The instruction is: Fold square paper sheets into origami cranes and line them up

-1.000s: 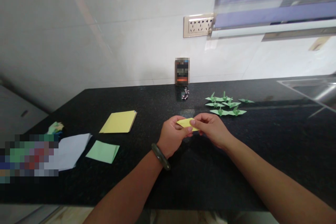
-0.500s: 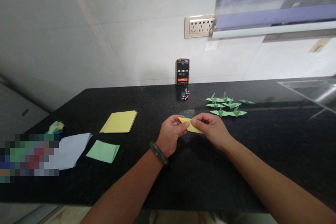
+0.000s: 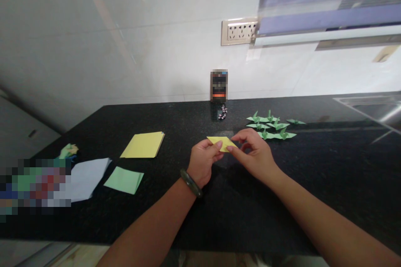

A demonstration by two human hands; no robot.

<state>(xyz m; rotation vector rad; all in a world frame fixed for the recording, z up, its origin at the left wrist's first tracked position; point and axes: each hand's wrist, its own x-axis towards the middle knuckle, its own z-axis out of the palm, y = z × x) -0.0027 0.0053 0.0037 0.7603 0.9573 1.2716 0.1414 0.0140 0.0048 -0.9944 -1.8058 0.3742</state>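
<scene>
A small folded piece of yellow paper (image 3: pixel 226 143) is held above the dark counter, in the middle of the view. My left hand (image 3: pixel 202 162), with a dark bangle on its wrist, pinches it from the left, thumb on top and fingers beneath. From the right, my right hand (image 3: pixel 258 152) has its thumb on the paper's lower right edge, while the index finger curls round to the right corner. A gap shows between that thumb and index finger. Beyond the right hand sit several green paper cranes (image 3: pixel 283 134).
Left of my hands lie a yellow paper stack (image 3: pixel 142 145), green paper sheets (image 3: pixel 124 180) and white paper (image 3: pixel 89 178). Crumpled coloured paper (image 3: pixel 68 151) is at the far left. A phone (image 3: pixel 219 86) leans on the wall behind a bead string (image 3: pixel 223 112). The counter (image 3: pixel 238 221) has a front edge.
The yellow paper has shifted slightly left and now shows a flatter diamond-like shape. My right hand's fingers have opened out from a tight pinch, with the thumb lower on the paper's edge.
</scene>
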